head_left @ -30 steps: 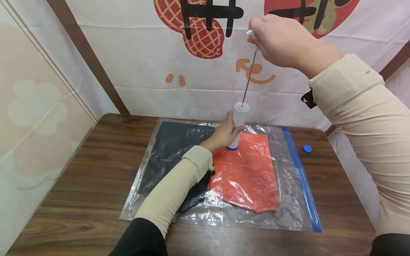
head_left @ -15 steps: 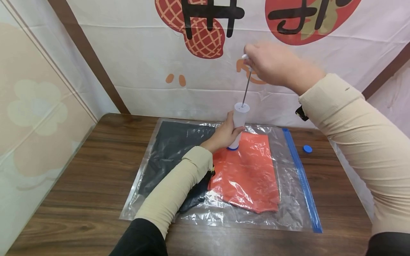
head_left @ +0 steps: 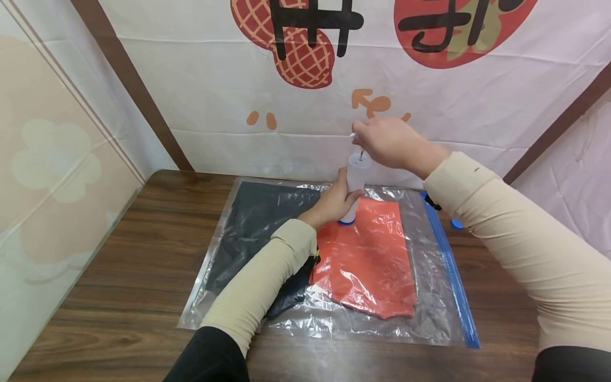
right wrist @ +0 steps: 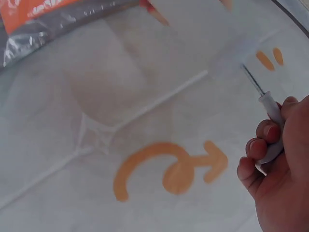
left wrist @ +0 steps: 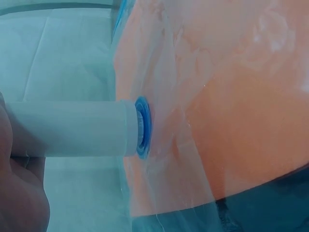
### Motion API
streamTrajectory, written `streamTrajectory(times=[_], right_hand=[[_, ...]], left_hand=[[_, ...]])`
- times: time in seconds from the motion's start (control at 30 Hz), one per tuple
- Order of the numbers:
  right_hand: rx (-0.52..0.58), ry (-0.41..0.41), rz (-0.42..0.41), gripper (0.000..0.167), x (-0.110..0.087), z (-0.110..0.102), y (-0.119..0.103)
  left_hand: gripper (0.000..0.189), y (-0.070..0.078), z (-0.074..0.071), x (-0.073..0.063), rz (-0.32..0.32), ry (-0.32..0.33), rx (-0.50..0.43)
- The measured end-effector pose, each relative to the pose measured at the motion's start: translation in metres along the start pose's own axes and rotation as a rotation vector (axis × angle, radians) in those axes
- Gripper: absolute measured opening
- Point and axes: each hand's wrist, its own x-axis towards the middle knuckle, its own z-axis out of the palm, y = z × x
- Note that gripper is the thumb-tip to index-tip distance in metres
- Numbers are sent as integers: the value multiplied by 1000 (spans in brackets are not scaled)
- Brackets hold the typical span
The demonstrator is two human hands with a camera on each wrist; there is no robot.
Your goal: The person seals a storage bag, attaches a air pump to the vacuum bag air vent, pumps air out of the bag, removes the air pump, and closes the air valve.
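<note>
A white hand air pump stands nearly upright on a clear storage bag, its base at a blue valve. My left hand grips the pump's barrel. Above it, my right hand holds the pump's white handle in curled fingers. Only a short length of the metal rod shows between handle and barrel top. Inside the bag lie a folded orange cloth and a dark cloth, the latter partly covered by my left forearm.
The bag lies flat on a brown wooden table, with a blue zip edge on its right. A blue cap sits beyond that edge, partly behind my right sleeve. A printed white cloth hangs behind the table.
My right hand has moved down with the handle, pushing most of the rod into the barrel. My left hand and the bag keep their places. The right sleeve now partly covers the blue cap.
</note>
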Motion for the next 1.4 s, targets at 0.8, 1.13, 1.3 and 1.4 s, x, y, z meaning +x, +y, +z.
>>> streamTrajectory(times=[0.8, 1.13, 1.3, 1.4], right_hand=[[-4, -21, 27, 14, 1, -5, 1], [-5, 31, 74, 16, 7, -64, 7], [-70, 107, 96, 22, 10, -91, 8], [-90, 137, 110, 25, 9, -104, 9]], left_hand=[[70, -3, 3, 1, 22, 19, 38], [69, -3, 4, 2, 35, 9, 48], [70, -4, 5, 2, 32, 6, 52], [70, -4, 5, 2, 36, 9, 44]])
